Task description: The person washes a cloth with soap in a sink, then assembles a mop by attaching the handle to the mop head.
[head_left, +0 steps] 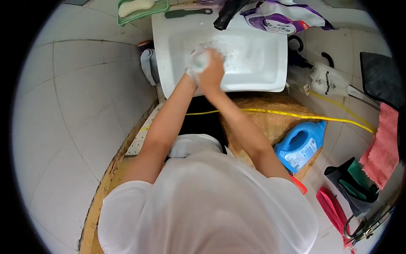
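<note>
Meeting above a white rectangular ceramic basin [258,59]: left hand [193,73], foam-blurred, opening and grip unreadable; right hand [214,71], fingers curled, hold unclear — frothy white lather [198,60] between them, presumably soft, light, slippery — best cupped from beneath, palms close.

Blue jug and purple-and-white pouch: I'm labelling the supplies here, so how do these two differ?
The blue jug looks rigid, with a built-in handle; the purple-and-white pouch looks soft and creased. The jug is mostly plain blue, while the pouch mixes purple, white and a red patch. The jug is on the sink's near side; the pouch is at its far edge. Both carry print.
</note>
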A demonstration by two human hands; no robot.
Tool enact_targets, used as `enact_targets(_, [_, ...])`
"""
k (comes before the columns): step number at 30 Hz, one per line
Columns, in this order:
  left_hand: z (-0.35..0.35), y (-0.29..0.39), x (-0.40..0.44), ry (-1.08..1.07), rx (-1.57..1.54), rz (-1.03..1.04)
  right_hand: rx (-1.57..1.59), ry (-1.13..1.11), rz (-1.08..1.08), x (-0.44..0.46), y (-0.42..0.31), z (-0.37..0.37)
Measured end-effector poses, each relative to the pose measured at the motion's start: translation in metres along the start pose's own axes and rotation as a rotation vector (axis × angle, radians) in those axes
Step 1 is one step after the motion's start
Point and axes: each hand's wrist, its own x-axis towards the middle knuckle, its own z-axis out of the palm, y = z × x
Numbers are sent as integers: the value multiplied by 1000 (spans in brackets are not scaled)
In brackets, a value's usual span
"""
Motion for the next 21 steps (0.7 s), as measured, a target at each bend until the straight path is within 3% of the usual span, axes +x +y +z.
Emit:
enact_targets(1, [-9, -5, -6, -144, -83, -10, -28, 20, -111, -7, -3, -1])
enact_targets(2, [-18, -11, -11, -286, -163, -31, -23, -61, 27, -2, 7, 0])
enact_targets(4, [28, 11, -21, 164, 59, -119, 3, -194, 279, 31, 30, 8])
enact_targets(5, [48, 8, -33, 269, 62, -43, 19, -263, 403, 39, 37, 6])
enact_targets(6, [52, 5, -32, 264, 64, -34, 35, -156, 286, 40, 45, 1])
enact_targets(8, [46, -4, -26, 310, 237, 115, -12, -203, 274, 51, 79, 6])
enact_targets(9, [22, -2, -17, 266, 90, 93, -53, -205, 264, 56, 92, 0])
enact_targets(11, [27, 17, -20, 273, 52, 172, -166, 68, 245, 67, 129, -3])
enact_targets(12, [31, 27, -22, 282, 16, 263, 28, -83, 250, 75, 138, -27])
enact_targets(14, [30, 33, -16, 403, 107, 310, 39, -126, 257, 87, 156, -45])
enact_targets(16, [20, 23, -5, 520, 381, 326, 187, -243, 518, 97, 171, -47])
enact_targets(17, [8, 20, 2, 524, 380, 321, 60, -290, 468, 100, 177, -48])
enact_targets(18, [-12, 17, 19, 578, 638, 466, 57, -291, 468, 101, 193, -41])
enact_targets(19, [-22, 16, 30, 625, 897, 615, -153, -299, 272, 98, 216, -27])
enact_targets(20, [-22, 14, 29, 626, 895, 614, -257, -310, 174, 94, 220, -21])
enact_targets(21, [-19, 11, 25, 660, 1419, 661, -361, -311, 75, 90, 224, -16])
